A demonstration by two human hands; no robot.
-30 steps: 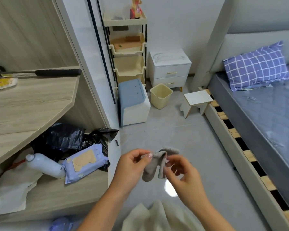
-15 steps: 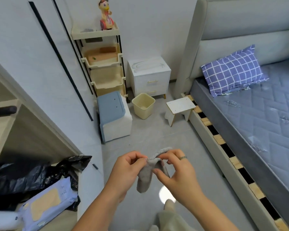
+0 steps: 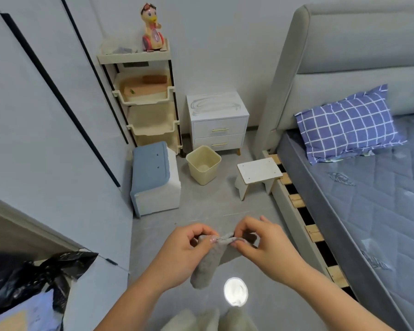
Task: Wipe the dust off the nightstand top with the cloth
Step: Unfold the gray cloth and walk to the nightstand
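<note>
Cloth: I see the grey cloth (image 3: 209, 256) hanging between both hands over the floor.
Left hand (image 3: 184, 254): pinches its top edge.
Right hand (image 3: 265, 247): pinches it too.
Nightstand (image 3: 216, 120): well ahead, dusty top streaked.

The upper edge of the cloth (image 3: 206, 263) is hidden between the fingers (image 3: 197, 230) of the left hand (image 3: 182, 256) and right hand (image 3: 265, 249); below the fingers, both forearms (image 3: 132, 304) are cut off.
</note>
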